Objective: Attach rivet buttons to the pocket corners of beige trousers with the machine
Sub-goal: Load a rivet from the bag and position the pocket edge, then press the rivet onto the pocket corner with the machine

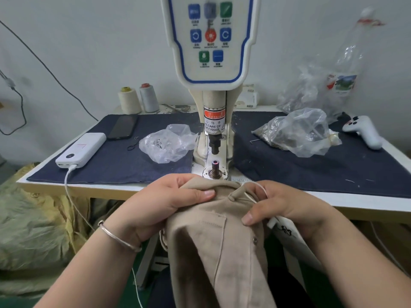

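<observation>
Both hands, the left hand (162, 201) and the right hand (282, 207), have a tight grip on the beige trousers (213, 236) just in front of the machine (213, 138), so slide the pocket corner flat over the little post (215, 167) and keep fingers away

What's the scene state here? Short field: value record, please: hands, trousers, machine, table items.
left hand: grips the trousers near the waistband, thumb on top
right hand: grips the trousers' other side
trousers: beige, held just in front of the machine, not yet on the lower post; one rivet already on
machine: upright, lower post bare
table items: power bank, phone, two thread cones, plastic bags, white controller
</observation>
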Motion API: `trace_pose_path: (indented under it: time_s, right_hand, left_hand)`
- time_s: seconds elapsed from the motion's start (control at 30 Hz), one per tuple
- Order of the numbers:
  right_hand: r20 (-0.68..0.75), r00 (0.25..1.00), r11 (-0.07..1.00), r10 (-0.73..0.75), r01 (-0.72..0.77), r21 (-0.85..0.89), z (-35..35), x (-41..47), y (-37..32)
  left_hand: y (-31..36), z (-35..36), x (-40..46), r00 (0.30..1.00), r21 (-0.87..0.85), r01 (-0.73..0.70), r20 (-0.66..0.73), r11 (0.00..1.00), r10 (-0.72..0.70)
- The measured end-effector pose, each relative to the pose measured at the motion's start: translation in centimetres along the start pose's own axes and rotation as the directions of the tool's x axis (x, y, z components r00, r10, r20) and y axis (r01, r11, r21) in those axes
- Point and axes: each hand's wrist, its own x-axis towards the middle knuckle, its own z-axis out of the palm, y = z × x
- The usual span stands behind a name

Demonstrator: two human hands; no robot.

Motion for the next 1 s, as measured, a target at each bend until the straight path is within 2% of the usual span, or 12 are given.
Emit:
trace_pose_path:
  time_s: [0.13, 0.23, 0.4, 0.5, 0.6, 0.67, 0.87, 1.0]
  right_hand:
    - [-0.04, 0.999, 1.0, 0.017, -0.016, 0.022, -1.8, 0.7, -0.9]
    - [-0.063, 0.997, 0.999, 0.032, -0.035, -0.041, -2.6, 0.9, -1.5]
    - [-0.127, 0.99, 0.987, -0.053, 0.032, -0.16, -2.4, 0.9, -1.5]
    - [-0.113, 0.991, 0.946, -0.065, 0.025, -0.322, -1.7, 0.6, -1.4]
    - [-0.076, 0.997, 0.901, -0.027, -0.008, -0.433, -1.5, -0.1, -1.4]
    - [-0.06, 0.997, 0.869, -0.054, 0.017, -0.495, -1.3, -0.5, -1.4]
    - [-0.136, 0.944, 0.818, -0.3, 0.182, -0.546, 1.1, -1.0, 0.0]
    - [-0.164, 0.945, 0.817, -0.283, 0.148, -0.558, 2.2, -0.6, 1.1]
  left_hand:
    - [0.7, -1.2, 0.6, 0.991, 0.131, 0.107, 0.072, 0.986, -0.117]
    - [0.8, -1.9, 1.2, 0.984, 0.16, 0.136, 0.097, 0.978, -0.152]
    - [0.3, -2.3, 1.7, 0.983, -0.025, 0.012, 0.186, 1.0, -0.007]
    - [-0.2, -1.6, 1.8, 0.984, -0.045, -0.025, 0.176, 0.999, 0.033]
    - [-0.7, -0.4, 2.0, 0.981, -0.072, -0.051, 0.182, 0.996, 0.064]
    - [-0.6, 0.5, 1.8, 0.982, -0.097, -0.072, 0.17, 0.993, 0.088]
    - [-0.4, 2.6, 1.4, 0.983, 0.032, -0.096, 0.159, 0.995, 0.089]
    - [0.2, 3.1, 1.1, 0.987, 0.184, -0.147, 0.095, 0.972, 0.132]
